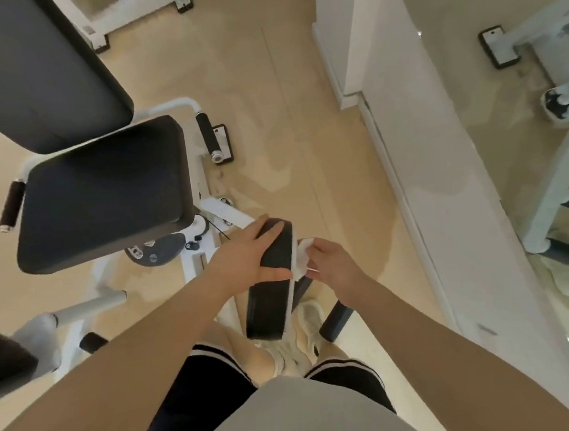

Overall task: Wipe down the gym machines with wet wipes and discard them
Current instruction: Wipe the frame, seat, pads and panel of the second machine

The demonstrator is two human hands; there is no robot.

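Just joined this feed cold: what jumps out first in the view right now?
Dead centre, both hands work a black leg pad with a white backing: the left hand lies on its padded face, the right hand presses a white wet wipe against its edge. Up left sits the machine's big black seat with its backrest above, and a mirror runs along the right.

The machine's frame (200, 174) is white, and its seat cushion (102, 193) and backrest (29, 65) are a matte dark charcoal. The leg pad (272, 285) is black with a thin white edge. The wet wipe (302, 258) is plain white. The handle grips (208, 136) are black with silvery end caps. The floor (267, 113) is pale beige. The shorts (201, 384) are black with white stripes at the hem, the shirt (294, 417) light grey, the sneakers (306, 320) off-white.
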